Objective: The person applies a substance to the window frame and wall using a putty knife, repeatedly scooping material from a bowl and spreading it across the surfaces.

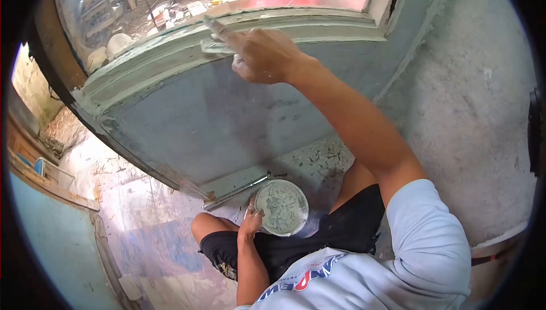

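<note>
My right hand (264, 55) is raised at the window's lower frame (318, 30), its index finger stretched along the ledge and smeared with pale paste. Below that finger, the other fingers are closed on a thin, pale, paste-covered flat piece (218, 47); its exact kind is unclear. My left hand (251, 222) is closed on the left rim of a round bucket (281, 233) between my legs. Inside the bucket is grey-green paste (280, 206), with an uneven, scraped surface.
A grey panel (193, 122) lies under the window, and a rough wall (466, 105) stands at the right. Along the panel's foot lies a metal bar (236, 192). Debris (321, 159) litters the floor near the bucket. An opening with a chair (54, 171) is at the left.
</note>
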Available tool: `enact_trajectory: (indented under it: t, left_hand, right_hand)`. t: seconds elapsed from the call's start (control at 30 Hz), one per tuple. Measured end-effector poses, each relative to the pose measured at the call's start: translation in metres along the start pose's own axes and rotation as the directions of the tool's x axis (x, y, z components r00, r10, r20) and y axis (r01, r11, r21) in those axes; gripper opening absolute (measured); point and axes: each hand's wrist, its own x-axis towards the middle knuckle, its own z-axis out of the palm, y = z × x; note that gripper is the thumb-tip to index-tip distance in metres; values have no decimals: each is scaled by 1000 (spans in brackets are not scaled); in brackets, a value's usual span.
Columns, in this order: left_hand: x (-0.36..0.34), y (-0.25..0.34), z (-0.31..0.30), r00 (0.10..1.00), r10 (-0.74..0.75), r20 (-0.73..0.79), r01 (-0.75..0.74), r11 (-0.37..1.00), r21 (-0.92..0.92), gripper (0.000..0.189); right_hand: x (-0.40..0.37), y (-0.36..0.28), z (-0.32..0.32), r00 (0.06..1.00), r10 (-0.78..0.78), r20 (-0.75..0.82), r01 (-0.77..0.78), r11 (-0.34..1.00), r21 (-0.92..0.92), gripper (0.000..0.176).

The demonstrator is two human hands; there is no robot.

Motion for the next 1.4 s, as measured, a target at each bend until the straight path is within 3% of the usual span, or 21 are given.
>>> enact_trajectory:
  t: [0.07,0.23,0.3,0.37,0.47,0.5,0.57,0.6,0.67,0.73,0.87,0.93,1.03,1.1,1.2,1.27,1.3,1.37,1.4]
  left_hand:
    - [-6,11,0,997,-71,37,72,997,-21,75]
    - [4,-19,-2,999,3,-37,-4,1000,-23,74]
    - [1,-10,-3,1000,-8,-7,8,1000,9,73]
    - [6,-15,-4,1000,13,2,-13,999,37,74]
    - [7,-21,-5,1000,1,-24,0,1000,18,75]
    - [13,-32,-7,999,19,-32,-17,999,49,75]
    - [11,-29,-9,999,36,-37,-33,996,88,75]
    - [3,-11,-6,999,14,-34,-10,995,96,75]
    - [-1,0,-3,1000,-11,-22,14,992,126,74]
    - [2,0,-3,995,-96,20,95,995,31,74]
    - [-1,-2,-1,997,-77,-21,77,997,22,76]
    - [0,-3,-3,997,-81,-4,81,996,22,75]
    - [3,-20,-5,999,-40,-22,41,998,44,74]
    - [4,-21,-8,1000,3,-8,-2,998,61,72]
    - [-8,-1,-6,993,-109,-52,108,994,-17,76]
    - [-1,-16,-11,998,-60,-37,60,998,4,76]
    - [3,-24,-14,1000,-16,-17,16,999,37,75]
    - [5,-27,-13,999,-4,-36,5,1000,28,76]
    - [5,-27,-10,999,6,-40,-5,1000,30,76]
  right_hand:
    - [-8,11,-8,998,61,27,-61,998,-16,81]
    - [-41,53,-21,981,187,-43,-191,976,-105,82]
    - [-57,85,-21,976,142,-164,-161,981,-106,83]
    - [-75,110,-30,972,158,-176,-184,973,-140,81]
    - [-90,122,-50,937,290,-196,-334,908,-252,76]
    - [-89,122,-52,938,286,-196,-330,910,-249,76]
    - [-78,92,-58,932,261,-249,-276,961,-23,76]
    - [-67,80,-49,949,104,-298,-90,994,61,77]
    - [-41,50,-26,981,19,-193,-12,999,38,79]
    - [-18,10,-20,999,18,-38,-14,995,100,76]
    - [1,3,4,992,3,-124,8,996,89,81]
    - [-8,18,-2,988,155,-30,-152,985,78,83]
    - [-31,68,9,966,141,-215,-129,989,71,86]
    - [-51,74,-29,949,314,-39,-316,948,-30,81]
    - [-78,119,-34,935,306,-181,-338,922,-188,81]
    - [-81,124,-41,922,290,-258,-362,882,-300,80]
    - [-74,117,-40,926,278,-256,-349,888,-299,80]
    - [-54,83,-37,941,142,-307,-144,989,15,79]
    - [-41,43,-45,970,169,-176,-168,986,21,78]
